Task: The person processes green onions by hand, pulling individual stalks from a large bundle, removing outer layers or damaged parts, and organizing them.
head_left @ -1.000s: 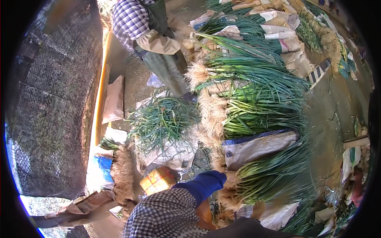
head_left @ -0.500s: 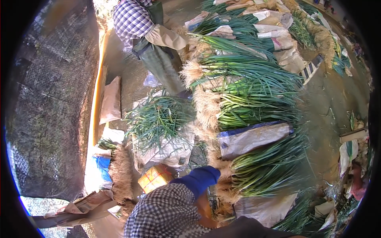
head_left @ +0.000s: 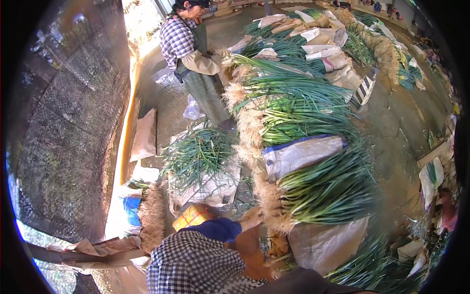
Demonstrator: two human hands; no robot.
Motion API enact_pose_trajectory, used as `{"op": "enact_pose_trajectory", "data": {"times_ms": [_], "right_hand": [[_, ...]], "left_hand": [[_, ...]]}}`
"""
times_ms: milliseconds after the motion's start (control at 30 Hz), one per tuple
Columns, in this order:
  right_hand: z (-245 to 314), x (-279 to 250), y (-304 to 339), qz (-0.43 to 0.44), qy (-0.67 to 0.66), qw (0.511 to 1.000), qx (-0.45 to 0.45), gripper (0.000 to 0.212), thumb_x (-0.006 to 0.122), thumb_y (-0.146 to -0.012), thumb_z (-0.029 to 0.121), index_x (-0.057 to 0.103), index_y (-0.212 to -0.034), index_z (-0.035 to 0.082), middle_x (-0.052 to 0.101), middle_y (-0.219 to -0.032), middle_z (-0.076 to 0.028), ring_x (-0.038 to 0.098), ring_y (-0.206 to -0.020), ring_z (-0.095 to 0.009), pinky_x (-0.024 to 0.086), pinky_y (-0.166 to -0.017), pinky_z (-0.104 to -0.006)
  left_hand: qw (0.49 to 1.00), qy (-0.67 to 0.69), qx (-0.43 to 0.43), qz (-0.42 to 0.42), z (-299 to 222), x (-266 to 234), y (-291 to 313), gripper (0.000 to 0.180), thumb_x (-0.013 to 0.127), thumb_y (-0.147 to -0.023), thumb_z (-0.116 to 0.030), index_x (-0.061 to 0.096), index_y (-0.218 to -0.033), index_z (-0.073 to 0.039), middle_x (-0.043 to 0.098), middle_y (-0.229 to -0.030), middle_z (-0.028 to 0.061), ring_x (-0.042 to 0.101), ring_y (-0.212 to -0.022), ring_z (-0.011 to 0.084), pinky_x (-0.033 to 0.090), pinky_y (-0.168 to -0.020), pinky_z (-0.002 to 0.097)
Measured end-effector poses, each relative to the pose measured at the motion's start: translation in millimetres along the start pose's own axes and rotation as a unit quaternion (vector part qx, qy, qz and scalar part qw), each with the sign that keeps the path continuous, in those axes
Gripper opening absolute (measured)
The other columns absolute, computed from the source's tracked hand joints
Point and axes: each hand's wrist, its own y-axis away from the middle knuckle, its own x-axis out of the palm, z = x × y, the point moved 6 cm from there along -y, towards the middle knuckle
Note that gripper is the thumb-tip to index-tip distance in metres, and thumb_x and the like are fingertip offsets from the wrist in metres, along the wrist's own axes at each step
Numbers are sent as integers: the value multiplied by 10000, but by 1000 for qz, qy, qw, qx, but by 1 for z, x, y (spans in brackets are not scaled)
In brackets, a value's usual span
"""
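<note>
My left hand (head_left: pixel 251 218), pale or gloved, reaches out from a blue sleeve cover below a black-and-white checked sleeve. It is at the pale root ends (head_left: pixel 279 210) of a row of spring onions. Its fingers are too small and partly hidden, so I cannot tell whether it grips anything. Long green leaves (head_left: pixel 328 193) stretch right from those roots. A whitish sack with a blue edge (head_left: pixel 303 157) lies across the row. Beside my sleeve sits a yellow box-like package with red lines (head_left: pixel 192 217). My right hand does not show.
A co-worker (head_left: pixel 178 46) stands at the far end, hands at the roots. Loose green leaves (head_left: pixel 200 149) lie on a pale sheet (head_left: pixel 220 181). Another onion bundle (head_left: pixel 152 215) lies left, by dark netting (head_left: pixel 63 147). A striped board (head_left: pixel 362 92) is right of the row.
The view has tilted up, bringing more of the far end into sight. My left sleeve has drawn back to the left, and the hand beyond its cuff now shows.
</note>
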Motion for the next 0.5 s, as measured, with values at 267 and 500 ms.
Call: {"op": "enact_pose_trajectory", "data": {"times_ms": [267, 500], "right_hand": [[-77, -197, 102, -158, 46, 984, -62, 331, 476, -870, 272, 554, -1084, 32, 593, -996, -127, 562, -871, -226, 430, -803, -341], [-154, -321, 191, -383, 65, 921, 33, 276, 508, -853, 237, 608, -962, 4, 622, -876, -120, 579, -793, -202, 441, -758, -307]], "left_hand": [[966, 87, 220, 103, -90, 138, 137, 198, 526, -861, -126, 564, -1037, -42, 598, -955, 85, 569, -884, 181, 459, -775, 283], [923, 245, 44, 294, -127, 212, 191, 224, 508, -886, -163, 567, -1028, 1, 610, -912, 92, 592, -832, 157, 489, -702, 262]]}}
